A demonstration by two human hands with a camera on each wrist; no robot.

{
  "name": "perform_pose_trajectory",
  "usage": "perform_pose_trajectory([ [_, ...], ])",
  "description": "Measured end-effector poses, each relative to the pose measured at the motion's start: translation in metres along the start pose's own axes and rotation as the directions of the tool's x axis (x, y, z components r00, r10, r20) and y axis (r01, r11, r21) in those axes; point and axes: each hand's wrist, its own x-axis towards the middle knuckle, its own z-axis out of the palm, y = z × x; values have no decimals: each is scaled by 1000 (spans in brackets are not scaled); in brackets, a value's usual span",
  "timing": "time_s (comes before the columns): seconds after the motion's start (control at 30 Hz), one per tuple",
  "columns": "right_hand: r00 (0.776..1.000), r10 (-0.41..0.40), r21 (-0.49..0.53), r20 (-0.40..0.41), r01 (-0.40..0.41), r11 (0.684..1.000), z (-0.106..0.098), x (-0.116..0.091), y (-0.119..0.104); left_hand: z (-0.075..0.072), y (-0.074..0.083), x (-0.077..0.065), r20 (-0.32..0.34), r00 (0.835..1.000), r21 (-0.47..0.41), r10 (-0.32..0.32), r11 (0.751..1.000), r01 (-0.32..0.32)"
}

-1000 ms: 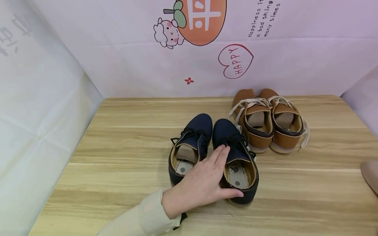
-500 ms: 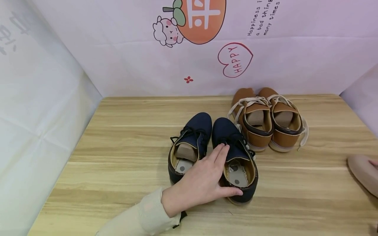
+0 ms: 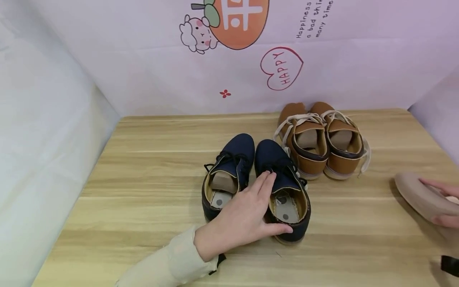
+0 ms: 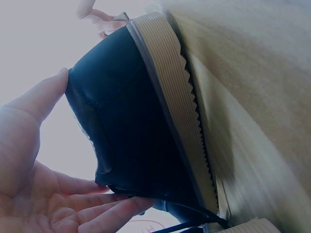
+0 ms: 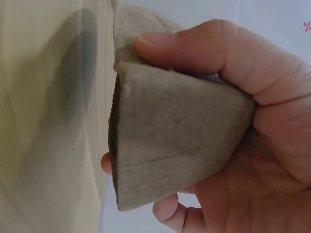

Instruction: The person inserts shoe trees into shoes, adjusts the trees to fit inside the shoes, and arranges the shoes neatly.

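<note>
Two navy lace-up shoes stand side by side on the wooden surface, a left one (image 3: 238,149) and a right one (image 3: 271,152). My left hand (image 3: 242,215) rests on the right navy shoe, thumb at the heel rim and fairly straight fingertips by the laces. That shoe's bare insole shows. A grey-brown pulp shoe insert (image 3: 223,181) sits in the left navy shoe. At the right edge, my right hand (image 3: 446,203) grips another grey-brown shoe insert (image 5: 175,136), which is hollow and round-tipped, thumb on one side and fingers on the other.
Brown shoes (image 3: 309,161) with cream laces and inserts inside stand behind, to the right of the navy pair. White printed cloth (image 3: 172,83) hangs along the back. A black object (image 3: 450,266) shows at the lower right edge. The wooden surface (image 3: 143,191) lies underneath.
The right hand has come into view from the right edge, carrying the shoe insert leftward. The left hand stays on the right navy shoe. The head view has shifted slightly.
</note>
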Motion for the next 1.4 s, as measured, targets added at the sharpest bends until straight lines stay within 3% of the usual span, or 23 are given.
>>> perform_pose_trajectory([
  [0.1,998,-66,-39,13,66,997,-8,12,-20,-1,-2,-1,-6,1000,-15,-9,1000,9],
  [0.23,986,-166,-105,-19,163,981,-11,16,-27,2,-2,0,-15,1000,-11,-8,1000,7],
  [0.43,974,-215,-49,-64,212,976,-13,12,-37,4,-1,2,-24,1000,-9,10,1000,-10],
  [0.63,984,-179,-81,-15,177,981,-22,16,-63,3,-1,1,-27,1000,-6,7,1000,-7],
  [0.77,997,-71,-119,33,75,990,-25,12,-80,3,-1,1,-22,1000,-3,7,1000,-7],
  [0.87,999,-44,-106,27,47,993,-26,10,-86,3,-1,2,-17,1000,-9,6,1000,-6],
  [1.0,997,-72,-44,18,73,996,-26,11,-95,2,-1,2,-15,1000,-9,4,1000,-4],
  [1.1,996,-55,0,68,56,998,-27,13,-105,1,-1,1,-22,1000,3,6,1000,-6],
  [1.2,993,-32,-12,115,33,999,-28,15,-115,0,-1,1,-17,1000,7,3,1000,-3],
  [1.4,991,-98,-59,92,104,993,-28,17,-131,1,0,1,0,1000,-6,-8,1000,8],
])
